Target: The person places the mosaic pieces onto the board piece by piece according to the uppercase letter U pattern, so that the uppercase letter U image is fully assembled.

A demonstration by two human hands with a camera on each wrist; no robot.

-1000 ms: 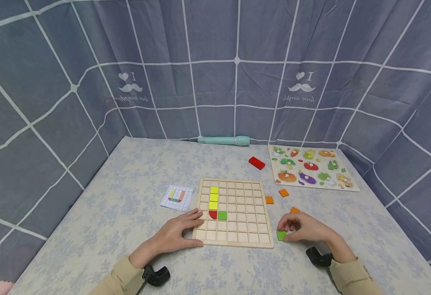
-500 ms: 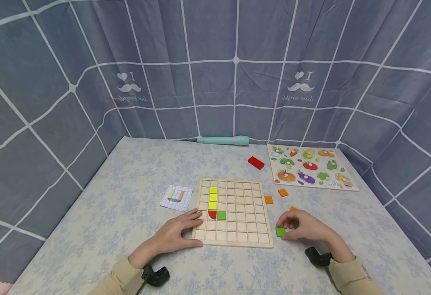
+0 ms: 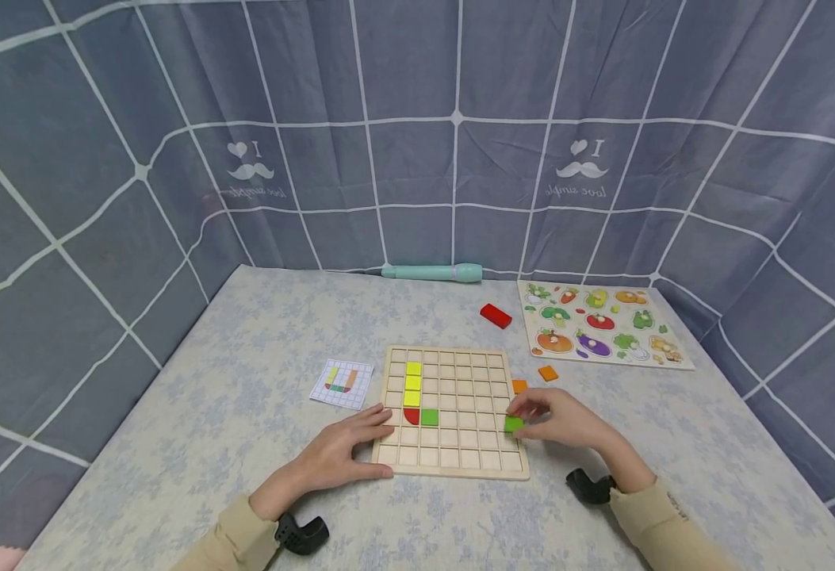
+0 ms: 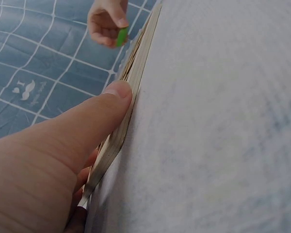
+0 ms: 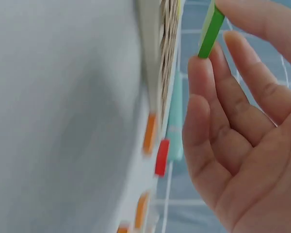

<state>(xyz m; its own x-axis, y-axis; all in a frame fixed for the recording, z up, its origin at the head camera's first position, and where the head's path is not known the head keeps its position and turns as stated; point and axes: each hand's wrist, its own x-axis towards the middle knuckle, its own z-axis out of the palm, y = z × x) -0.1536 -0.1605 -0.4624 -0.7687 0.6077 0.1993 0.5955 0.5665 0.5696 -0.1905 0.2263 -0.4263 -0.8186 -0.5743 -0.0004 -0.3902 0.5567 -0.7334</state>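
My right hand (image 3: 563, 419) pinches a green square tile (image 3: 513, 424) over the right edge of the wooden grid board (image 3: 463, 477). In the right wrist view the tile (image 5: 211, 31) is held by its edges between thumb and fingertips. My left hand (image 3: 342, 448) rests against the board's left side, fingers spread on its rim, thumb along the near corner. On the board, several yellow tiles (image 3: 413, 383) form a column. Below them lies a red rounded piece (image 3: 411, 416), with another green tile (image 3: 429, 417) to its right.
A pattern card (image 3: 342, 384) lies left of the board. To the right are orange tiles (image 3: 549, 373) and a vegetable puzzle board (image 3: 606, 325). A red block (image 3: 496, 316) and a teal tube-shaped object (image 3: 431, 273) lie farther back, before the curtain.
The right hand has lifted the green tile off the table and carried it left and away from me, over the board's edge. The left hand stays where it was.
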